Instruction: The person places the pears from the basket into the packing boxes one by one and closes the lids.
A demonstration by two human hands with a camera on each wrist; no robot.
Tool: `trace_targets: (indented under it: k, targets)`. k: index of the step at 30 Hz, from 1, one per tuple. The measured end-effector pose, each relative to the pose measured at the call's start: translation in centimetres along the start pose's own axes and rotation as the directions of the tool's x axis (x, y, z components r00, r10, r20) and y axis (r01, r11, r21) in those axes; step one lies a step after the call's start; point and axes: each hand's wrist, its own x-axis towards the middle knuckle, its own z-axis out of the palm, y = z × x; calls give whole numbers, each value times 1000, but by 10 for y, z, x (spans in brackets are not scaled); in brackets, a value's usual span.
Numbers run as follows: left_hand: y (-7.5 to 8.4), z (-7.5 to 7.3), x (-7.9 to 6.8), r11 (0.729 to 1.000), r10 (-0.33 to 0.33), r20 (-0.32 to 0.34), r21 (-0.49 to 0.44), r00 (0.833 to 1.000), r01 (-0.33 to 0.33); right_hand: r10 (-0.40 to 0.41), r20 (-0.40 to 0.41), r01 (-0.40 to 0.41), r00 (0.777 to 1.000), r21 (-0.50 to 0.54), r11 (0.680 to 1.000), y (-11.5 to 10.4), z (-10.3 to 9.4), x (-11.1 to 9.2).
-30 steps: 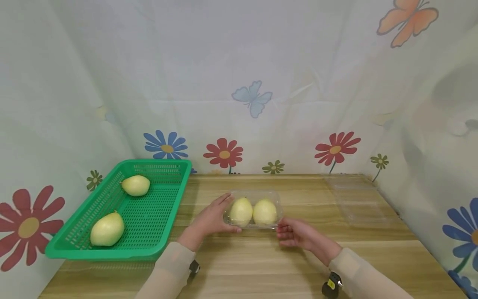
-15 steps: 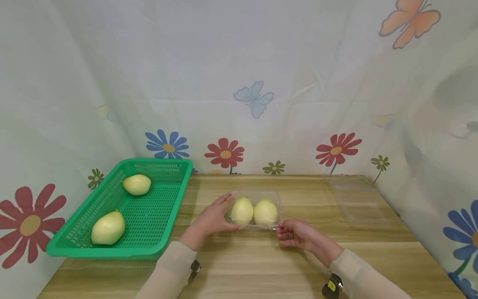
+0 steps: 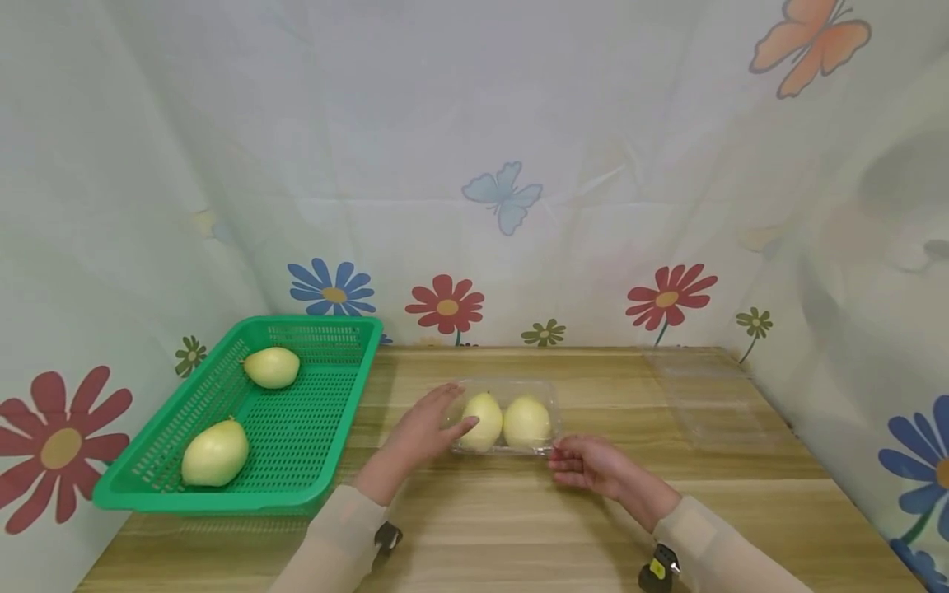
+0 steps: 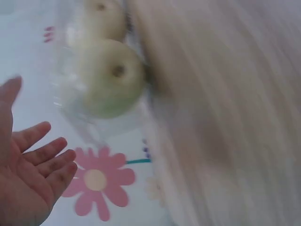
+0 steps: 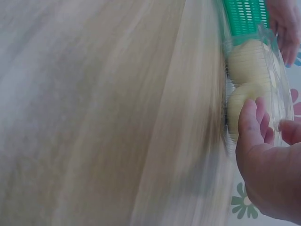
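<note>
A clear plastic clamshell box (image 3: 514, 385) sits on the wooden table (image 3: 489, 527) with two pale yellow pears side by side inside, a left pear (image 3: 485, 424) and a right pear (image 3: 527, 424). My left hand (image 3: 424, 427) is spread at the box's left end, thumb raised over the left pear's front. In the left wrist view that hand (image 4: 33, 169) shows straight fingers and nothing in them. My right hand (image 3: 593, 467) pinches the front right corner of the box, fingers loosely curled. In the right wrist view its thumb (image 5: 289, 129) lies at the box's rim.
To the left stands a green perforated basket (image 3: 311, 497) holding a back pear (image 3: 272, 367) and a front pear (image 3: 216, 453). More clear plastic packaging (image 3: 712, 399) lies at the table's back right. A flower-printed curtain (image 3: 578, 247) encloses the back and sides.
My left thumb has lifted off the box's front edge and swung up and back, loosening that hand. The right hand and the box have stayed put.
</note>
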Motion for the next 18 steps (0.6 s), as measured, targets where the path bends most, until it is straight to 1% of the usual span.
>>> trace_targets:
  k: [2, 4, 7, 9, 12, 14, 16, 18]
  targets:
    - [6, -4, -5, 1000, 4, -51, -31, 999, -5, 0, -2, 0, 1000, 10, 1000, -1, 0, -1]
    - [12, -9, -13, 997, 1, -90, -71, 996, -7, 1, -2, -1, 1000, 17, 1000, -1, 1, -1]
    - [20, -16, -29, 989, -17, -102, -149, 995, 1, -2, 6, 2, 1000, 21, 1000, 0, 1, -1]
    - [23, -19, -40, 975, -33, -83, -221, 996, 14, -5, 8, 5, 1000, 28, 1000, 0, 1, -1]
    - [24, -22, -58, 948, -47, -32, -315, 998, 34, -8, 12, 8, 1000, 38, 999, 0, 1, 0]
    - [22, -24, -68, 933, -49, 8, -358, 999, 48, -9, 11, 9, 1000, 43, 999, 0, 1, 1]
    - [20, -26, -78, 922, -37, 41, -384, 998, 50, -11, 11, 11, 1000, 43, 999, 0, 1, 1]
    - [19, -27, -87, 908, -24, 88, -416, 996, 59, -15, 12, 15, 1000, 39, 999, -1, 2, 2]
